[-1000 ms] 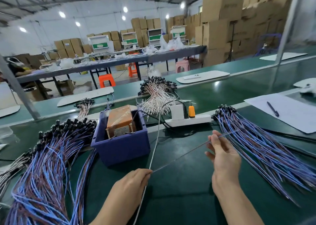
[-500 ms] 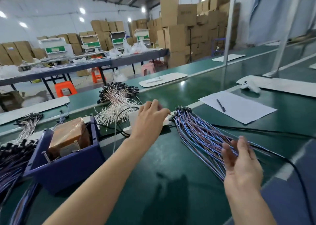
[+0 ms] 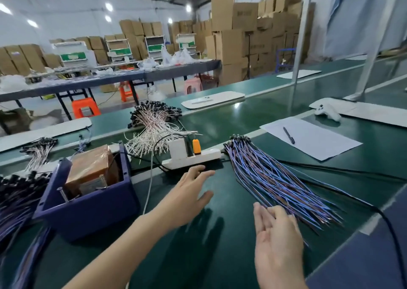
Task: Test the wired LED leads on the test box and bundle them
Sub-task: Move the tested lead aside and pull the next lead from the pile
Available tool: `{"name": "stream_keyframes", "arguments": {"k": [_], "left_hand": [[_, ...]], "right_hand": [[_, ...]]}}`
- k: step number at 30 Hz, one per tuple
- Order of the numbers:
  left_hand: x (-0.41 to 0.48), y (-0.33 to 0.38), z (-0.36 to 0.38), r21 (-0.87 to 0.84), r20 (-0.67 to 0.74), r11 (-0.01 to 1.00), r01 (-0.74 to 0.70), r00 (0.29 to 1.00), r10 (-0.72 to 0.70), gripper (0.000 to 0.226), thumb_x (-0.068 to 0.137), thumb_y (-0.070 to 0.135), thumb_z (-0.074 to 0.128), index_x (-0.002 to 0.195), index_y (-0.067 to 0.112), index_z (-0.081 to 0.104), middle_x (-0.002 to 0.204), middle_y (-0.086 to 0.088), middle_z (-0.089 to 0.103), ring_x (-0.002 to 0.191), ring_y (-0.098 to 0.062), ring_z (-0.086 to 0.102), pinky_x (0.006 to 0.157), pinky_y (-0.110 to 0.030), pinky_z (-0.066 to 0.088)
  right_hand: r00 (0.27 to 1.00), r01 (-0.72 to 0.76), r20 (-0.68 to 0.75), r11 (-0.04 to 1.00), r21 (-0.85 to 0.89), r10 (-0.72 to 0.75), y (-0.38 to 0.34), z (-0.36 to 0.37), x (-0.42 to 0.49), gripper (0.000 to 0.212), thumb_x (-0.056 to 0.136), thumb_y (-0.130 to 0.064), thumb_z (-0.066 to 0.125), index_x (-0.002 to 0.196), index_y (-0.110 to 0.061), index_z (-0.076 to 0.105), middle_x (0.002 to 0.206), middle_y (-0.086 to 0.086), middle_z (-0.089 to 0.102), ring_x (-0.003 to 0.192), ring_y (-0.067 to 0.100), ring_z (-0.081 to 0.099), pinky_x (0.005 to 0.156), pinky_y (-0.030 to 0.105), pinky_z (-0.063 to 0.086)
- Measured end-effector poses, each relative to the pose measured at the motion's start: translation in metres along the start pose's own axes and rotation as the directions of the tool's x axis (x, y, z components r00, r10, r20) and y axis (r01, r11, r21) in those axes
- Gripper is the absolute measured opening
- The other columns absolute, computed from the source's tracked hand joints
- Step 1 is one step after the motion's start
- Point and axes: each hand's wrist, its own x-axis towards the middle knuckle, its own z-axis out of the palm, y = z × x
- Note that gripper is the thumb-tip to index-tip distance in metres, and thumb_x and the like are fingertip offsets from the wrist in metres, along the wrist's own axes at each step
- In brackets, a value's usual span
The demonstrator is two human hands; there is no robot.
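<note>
Right hand point(image 3: 275, 240) is empty, fingers loose, tips right at the bare ends of the blue-and-brown leads point(image 3: 275, 178) fanned out just ahead; touching or not, I can't tell. Left hand point(image 3: 189, 198) is empty too, flat over the green mat point(image 3: 220, 266). Next up, I reckon, is picking one lead: pinch a single pair near its end and draw it along its length so the neighbours don't tangle. The test box point(image 3: 90, 174) sits in the blue bin point(image 3: 88, 214), left of my left hand, with a white cable point(image 3: 149, 185) running between. Power strip point(image 3: 191, 156) lies just beyond those fingertips. A black cable point(image 3: 352, 198) trails right of the pile and could snag.
</note>
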Motion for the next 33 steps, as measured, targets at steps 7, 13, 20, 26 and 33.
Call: {"name": "stream_keyframes", "arguments": {"k": [7, 13, 20, 26, 33], "left_hand": [[-0.107, -0.028, -0.053, -0.157, -0.053, 0.987, 0.031, 0.998, -0.04, 0.036, 0.102, 0.042, 0.051, 0.137, 0.048, 0.047, 0.126, 0.034, 0.049, 0.111, 0.008, 0.054, 0.093, -0.014, 0.044], [-0.203, -0.089, -0.114, -0.089, 0.149, 0.902, 0.422, 0.901, -0.407, 0.017, 0.102, 0.048, 0.051, 0.104, 0.04, 0.066, 0.094, 0.017, 0.072, 0.087, -0.002, 0.067, 0.082, -0.027, 0.054], [-0.259, -0.166, -0.163, 0.016, -0.307, 0.628, 0.778, 0.602, -0.737, 0.022, 0.104, 0.032, 0.051, 0.096, 0.016, 0.063, 0.08, 0.0, 0.07, 0.065, -0.018, 0.065, 0.061, -0.033, 0.054], [-0.265, -0.205, -0.178, -0.052, -0.535, 0.399, 0.915, 0.312, -0.785, 0.034, 0.104, 0.032, 0.044, 0.087, 0.006, 0.058, 0.086, -0.015, 0.066, 0.078, -0.032, 0.063, 0.078, -0.043, 0.054], [-0.248, -0.232, -0.181, -0.117, -0.428, 0.243, 0.963, 0.172, -0.887, 0.055, 0.104, 0.051, 0.043, 0.084, 0.001, 0.054, 0.089, -0.016, 0.061, 0.088, -0.034, 0.06, 0.086, -0.042, 0.05]], "right_hand": [[0.889, 0.297, 0.431, 0.91, -0.289, -0.153, 0.082, 0.054, -0.046, 0.036, 0.103, -0.003, 0.043, 0.117, -0.028, 0.064, 0.092, -0.003, 0.075, 0.08, 0.011, 0.069, 0.076, 0.02, 0.056], [0.402, 0.736, 0.913, 0.57, -0.364, 0.064, 0.156, 0.075, -0.072, 0.023, 0.098, -0.034, 0.042, 0.104, -0.046, 0.061, 0.077, -0.011, 0.069, 0.063, 0.009, 0.061, 0.06, 0.022, 0.048], [0.369, 0.749, 0.909, 0.518, -0.414, 0.192, 0.184, 0.071, -0.053, 0.027, 0.101, -0.029, 0.044, 0.102, -0.047, 0.064, 0.071, -0.004, 0.07, 0.052, 0.011, 0.055, 0.053, 0.033, 0.051], [0.472, 0.669, 0.864, 0.568, -0.479, 0.173, 0.185, 0.077, -0.047, 0.037, 0.105, -0.019, 0.046, 0.095, -0.048, 0.066, 0.069, 0.001, 0.069, 0.051, 0.011, 0.055, 0.051, 0.027, 0.049], [0.483, 0.636, 0.854, 0.592, -0.495, 0.195, 0.187, 0.076, -0.042, 0.035, 0.105, -0.02, 0.046, 0.094, -0.046, 0.067, 0.07, 0.002, 0.069, 0.052, 0.01, 0.055, 0.052, 0.022, 0.048]]}}
